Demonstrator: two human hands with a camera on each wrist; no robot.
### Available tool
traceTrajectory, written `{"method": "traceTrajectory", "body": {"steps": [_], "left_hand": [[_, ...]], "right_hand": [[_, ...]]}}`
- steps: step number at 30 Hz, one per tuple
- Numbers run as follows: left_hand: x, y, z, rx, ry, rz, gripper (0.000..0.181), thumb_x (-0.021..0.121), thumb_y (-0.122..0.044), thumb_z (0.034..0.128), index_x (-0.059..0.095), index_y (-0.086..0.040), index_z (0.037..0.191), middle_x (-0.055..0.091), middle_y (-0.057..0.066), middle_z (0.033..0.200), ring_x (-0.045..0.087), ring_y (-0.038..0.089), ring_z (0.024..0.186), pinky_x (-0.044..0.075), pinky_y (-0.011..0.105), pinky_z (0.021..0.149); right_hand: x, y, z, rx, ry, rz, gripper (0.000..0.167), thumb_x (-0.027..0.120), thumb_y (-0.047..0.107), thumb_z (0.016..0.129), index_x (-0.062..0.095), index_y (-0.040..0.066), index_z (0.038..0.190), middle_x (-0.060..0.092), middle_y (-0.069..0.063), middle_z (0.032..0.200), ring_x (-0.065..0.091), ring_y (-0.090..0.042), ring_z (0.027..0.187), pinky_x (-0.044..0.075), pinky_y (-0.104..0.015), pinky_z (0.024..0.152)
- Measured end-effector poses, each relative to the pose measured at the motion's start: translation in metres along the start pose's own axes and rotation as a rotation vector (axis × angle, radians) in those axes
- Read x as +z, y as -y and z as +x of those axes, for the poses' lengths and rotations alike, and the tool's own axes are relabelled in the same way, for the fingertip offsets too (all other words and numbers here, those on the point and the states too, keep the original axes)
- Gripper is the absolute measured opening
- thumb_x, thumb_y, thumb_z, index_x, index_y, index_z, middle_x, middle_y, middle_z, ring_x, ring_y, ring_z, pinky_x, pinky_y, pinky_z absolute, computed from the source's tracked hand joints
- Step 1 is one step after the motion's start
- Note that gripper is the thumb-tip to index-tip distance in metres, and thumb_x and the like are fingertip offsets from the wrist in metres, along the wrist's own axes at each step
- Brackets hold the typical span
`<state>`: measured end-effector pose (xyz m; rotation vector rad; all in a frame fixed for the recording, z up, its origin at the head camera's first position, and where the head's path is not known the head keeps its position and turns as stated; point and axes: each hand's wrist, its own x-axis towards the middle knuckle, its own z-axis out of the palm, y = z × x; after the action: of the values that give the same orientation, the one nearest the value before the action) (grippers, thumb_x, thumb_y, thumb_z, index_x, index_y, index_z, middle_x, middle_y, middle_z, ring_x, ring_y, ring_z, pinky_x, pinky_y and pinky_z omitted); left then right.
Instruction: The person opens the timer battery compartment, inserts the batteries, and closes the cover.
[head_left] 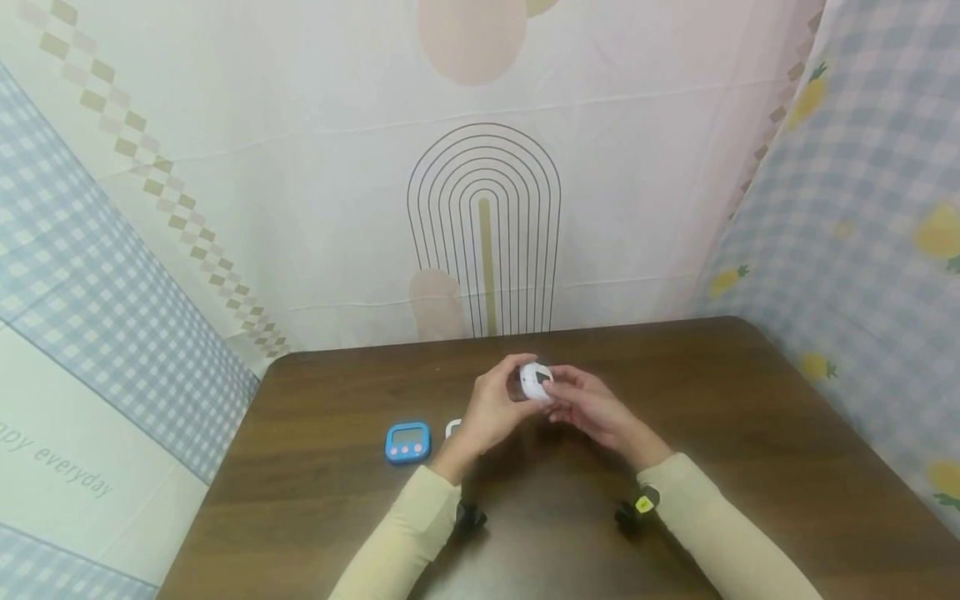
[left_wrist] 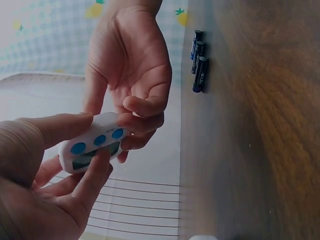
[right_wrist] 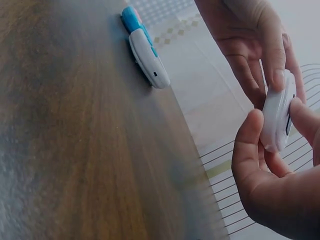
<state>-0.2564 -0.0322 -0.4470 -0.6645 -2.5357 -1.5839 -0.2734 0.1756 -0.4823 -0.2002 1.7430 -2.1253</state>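
A white timer (head_left: 535,380) is held up above the table between both hands. My left hand (head_left: 495,404) grips it by its edges; in the left wrist view, the left thumb lies on one edge of the timer (left_wrist: 92,141) and a finger crosses its display, beside several blue buttons. My right hand (head_left: 596,410) pinches the other side, with the thumb on the back in the head view. From the right wrist the timer (right_wrist: 278,112) appears edge-on, between the fingers of both hands.
A blue timer (head_left: 407,442) lies on the table (head_left: 315,517) at the left. Another white timer (right_wrist: 150,60) is next to it, partly hidden by the left wrist in the head view. Several dark batteries (left_wrist: 200,74) lie near the table's edge in the left wrist view.
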Motion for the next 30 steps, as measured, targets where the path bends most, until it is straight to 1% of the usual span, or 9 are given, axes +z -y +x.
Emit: {"method": "traceTrajectory", "body": {"steps": [3, 6, 10, 13, 16, 22, 25, 27, 30], "left_hand": [[0.001, -0.001, 0.001, -0.029, 0.001, -0.047, 0.063, 0.086, 0.000, 0.0855, 0.061, -0.005, 0.143, 0.069, 0.017, 0.138, 0.070, 0.029, 0.121, 0.061, 0.036, 0.099], [0.001, 0.000, 0.001, -0.057, 0.001, -0.088, 0.063, 0.085, 0.001, 0.0858, 0.060, -0.003, 0.143, 0.068, 0.019, 0.139, 0.071, 0.031, 0.122, 0.061, 0.038, 0.099], [0.000, 0.001, 0.000, -0.095, -0.006, -0.100, 0.053, 0.080, -0.004, 0.0930, 0.062, -0.004, 0.143, 0.069, 0.017, 0.138, 0.072, 0.031, 0.120, 0.062, 0.038, 0.096], [0.000, -0.001, 0.001, -0.114, -0.021, -0.105, 0.043, 0.074, -0.009, 0.0991, 0.065, -0.006, 0.141, 0.070, 0.016, 0.137, 0.072, 0.032, 0.120, 0.063, 0.038, 0.094], [0.000, -0.001, 0.002, -0.109, -0.031, -0.116, 0.037, 0.071, -0.011, 0.1013, 0.067, -0.005, 0.138, 0.070, 0.018, 0.137, 0.071, 0.034, 0.121, 0.063, 0.038, 0.095], [-0.002, 0.002, 0.004, -0.075, -0.046, -0.107, 0.034, 0.073, -0.009, 0.0998, 0.070, -0.003, 0.133, 0.073, 0.017, 0.132, 0.072, 0.032, 0.119, 0.062, 0.037, 0.097], [-0.002, 0.004, 0.005, -0.067, -0.064, -0.108, 0.031, 0.075, -0.007, 0.0982, 0.071, -0.004, 0.129, 0.074, 0.016, 0.128, 0.074, 0.030, 0.112, 0.063, 0.033, 0.090], [-0.003, 0.004, 0.005, -0.072, -0.077, -0.115, 0.032, 0.076, -0.006, 0.0970, 0.072, -0.005, 0.128, 0.075, 0.014, 0.125, 0.075, 0.027, 0.106, 0.064, 0.030, 0.083], [-0.004, 0.003, 0.005, -0.073, -0.098, -0.129, 0.032, 0.077, -0.005, 0.0955, 0.073, -0.005, 0.127, 0.076, 0.014, 0.123, 0.075, 0.025, 0.099, 0.063, 0.027, 0.076]], "right_hand": [[0.002, 0.002, -0.001, -0.016, -0.042, -0.046, 0.041, 0.064, 0.015, 0.107, 0.047, -0.001, 0.141, 0.068, -0.005, 0.104, 0.068, -0.014, 0.083, 0.060, -0.024, 0.075], [0.005, 0.004, -0.002, -0.024, -0.094, -0.106, 0.048, 0.069, 0.018, 0.104, 0.048, 0.000, 0.143, 0.068, -0.007, 0.109, 0.067, -0.016, 0.083, 0.061, -0.025, 0.075], [0.007, 0.005, -0.003, -0.071, -0.153, -0.205, 0.053, 0.075, 0.020, 0.100, 0.051, 0.000, 0.144, 0.067, -0.012, 0.117, 0.068, -0.020, 0.086, 0.062, -0.029, 0.077], [0.008, 0.005, -0.004, -0.117, -0.177, -0.258, 0.053, 0.077, 0.019, 0.099, 0.053, 0.000, 0.142, 0.068, -0.016, 0.120, 0.069, -0.023, 0.089, 0.063, -0.031, 0.077], [0.009, 0.007, -0.005, -0.140, -0.190, -0.284, 0.053, 0.078, 0.019, 0.098, 0.055, 0.000, 0.141, 0.068, -0.018, 0.121, 0.069, -0.025, 0.090, 0.063, -0.031, 0.076], [0.012, 0.010, -0.006, -0.167, -0.230, -0.302, 0.052, 0.081, 0.014, 0.094, 0.057, -0.001, 0.139, 0.068, -0.019, 0.118, 0.071, -0.021, 0.088, 0.063, -0.035, 0.076], [0.013, 0.011, -0.006, -0.183, -0.243, -0.310, 0.052, 0.082, 0.011, 0.093, 0.059, 0.000, 0.138, 0.069, -0.019, 0.118, 0.073, -0.020, 0.090, 0.065, -0.040, 0.079], [0.014, 0.013, -0.007, -0.191, -0.244, -0.318, 0.052, 0.082, 0.011, 0.093, 0.059, 0.000, 0.138, 0.068, -0.019, 0.118, 0.073, -0.019, 0.092, 0.065, -0.042, 0.081], [0.016, 0.014, -0.009, -0.195, -0.242, -0.325, 0.052, 0.082, 0.012, 0.093, 0.059, 0.000, 0.138, 0.068, -0.019, 0.119, 0.073, -0.019, 0.092, 0.065, -0.042, 0.082]]}}
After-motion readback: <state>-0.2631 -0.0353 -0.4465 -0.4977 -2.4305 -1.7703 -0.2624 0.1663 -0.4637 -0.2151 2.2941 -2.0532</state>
